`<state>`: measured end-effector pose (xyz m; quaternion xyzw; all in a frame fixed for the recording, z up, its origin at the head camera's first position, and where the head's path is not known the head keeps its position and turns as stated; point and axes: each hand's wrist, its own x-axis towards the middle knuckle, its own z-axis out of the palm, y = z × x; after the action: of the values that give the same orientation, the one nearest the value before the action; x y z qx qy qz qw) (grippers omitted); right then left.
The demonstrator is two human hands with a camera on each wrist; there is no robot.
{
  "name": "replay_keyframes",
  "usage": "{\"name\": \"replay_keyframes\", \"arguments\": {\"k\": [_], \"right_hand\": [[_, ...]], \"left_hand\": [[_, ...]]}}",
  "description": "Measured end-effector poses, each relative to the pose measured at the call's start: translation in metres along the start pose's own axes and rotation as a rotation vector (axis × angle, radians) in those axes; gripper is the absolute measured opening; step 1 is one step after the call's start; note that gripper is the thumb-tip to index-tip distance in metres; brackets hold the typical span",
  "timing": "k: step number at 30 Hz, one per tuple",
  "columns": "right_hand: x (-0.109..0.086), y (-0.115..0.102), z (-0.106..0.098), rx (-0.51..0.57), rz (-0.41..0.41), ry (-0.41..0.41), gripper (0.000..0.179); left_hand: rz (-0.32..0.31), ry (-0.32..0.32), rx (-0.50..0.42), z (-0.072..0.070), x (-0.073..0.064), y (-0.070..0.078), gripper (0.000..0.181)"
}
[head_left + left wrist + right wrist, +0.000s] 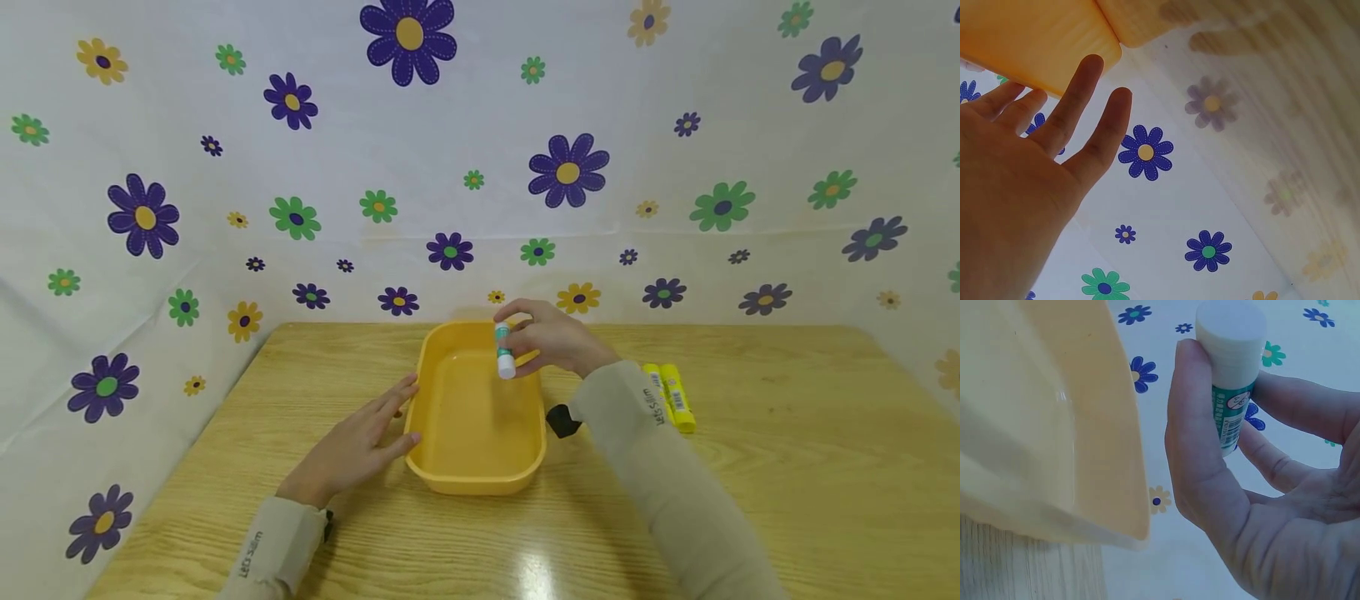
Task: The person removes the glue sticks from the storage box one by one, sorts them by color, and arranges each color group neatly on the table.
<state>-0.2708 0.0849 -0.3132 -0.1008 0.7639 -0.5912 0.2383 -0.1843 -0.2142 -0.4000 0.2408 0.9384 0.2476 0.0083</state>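
Note:
Above the far right part of a yellow plastic tray (476, 479), my right hand (555, 337) pinches a white and green glue stick (504, 350). In the right wrist view the glue stick (1232, 356) is held between thumb and fingers, its white cap end uppermost and a barcode label showing. My left hand (352, 450) rests its fingertips against the tray's left wall, fingers extended. The left wrist view shows that hand (1029, 156) spread beside the tray's side (1041, 44). No object shows inside the tray.
Two yellow glue sticks (678, 398) lie side by side on the wooden table (787, 467), right of the tray and partly behind my right sleeve. A flower-patterned white cloth (465, 125) hangs behind the table and at its left side.

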Motion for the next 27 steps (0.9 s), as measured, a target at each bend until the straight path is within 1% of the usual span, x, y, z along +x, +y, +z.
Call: {"name": "replay_keyframes", "arguments": {"k": [5, 9, 16, 24, 27], "right_hand": [[-0.009, 0.001, -0.007, -0.004, -0.004, 0.009, 0.047], [-0.016, 0.007, -0.015, -0.003, -0.026, 0.010, 0.045], [-0.026, 0.021, -0.027, 0.000, -0.041, 0.013, 0.048], [-0.034, 0.025, -0.037, -0.046, -0.056, 0.026, 0.046], [-0.038, 0.026, -0.040, -0.054, -0.058, 0.028, 0.045]], "left_hand": [[0.009, 0.005, 0.000, 0.000, 0.000, -0.001, 0.074], [0.013, 0.005, -0.001, 0.000, 0.000, -0.001, 0.074], [0.009, 0.002, -0.006, 0.000, 0.000, 0.000, 0.074], [-0.009, -0.003, -0.005, 0.002, -0.001, -0.001, 0.076], [-0.008, -0.003, 0.003, 0.002, -0.001, -0.002, 0.075]]}}
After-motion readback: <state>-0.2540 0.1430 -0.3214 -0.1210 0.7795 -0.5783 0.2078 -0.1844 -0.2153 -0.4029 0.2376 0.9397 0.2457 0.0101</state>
